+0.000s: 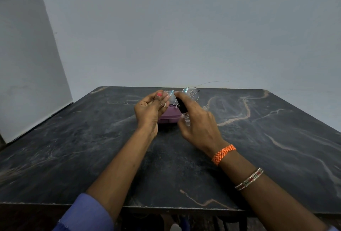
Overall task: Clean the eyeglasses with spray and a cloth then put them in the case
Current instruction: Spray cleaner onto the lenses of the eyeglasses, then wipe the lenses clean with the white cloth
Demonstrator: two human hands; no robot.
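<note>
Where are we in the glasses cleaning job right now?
Spraying stage. Left hand holds the thin wire-rimmed eyeglasses up; droplets already fleck the lenses. Right hand grips the small clear spray bottle with black nozzle. Wiping and casing remain; purple case waits on the table, no cloth visible.

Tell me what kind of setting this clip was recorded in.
Probably a plain indoor room, set up as a work spot: a dark marble-patterned table stands against bare pale walls, and the only things on it are a purple case and what the hands hold.
</note>
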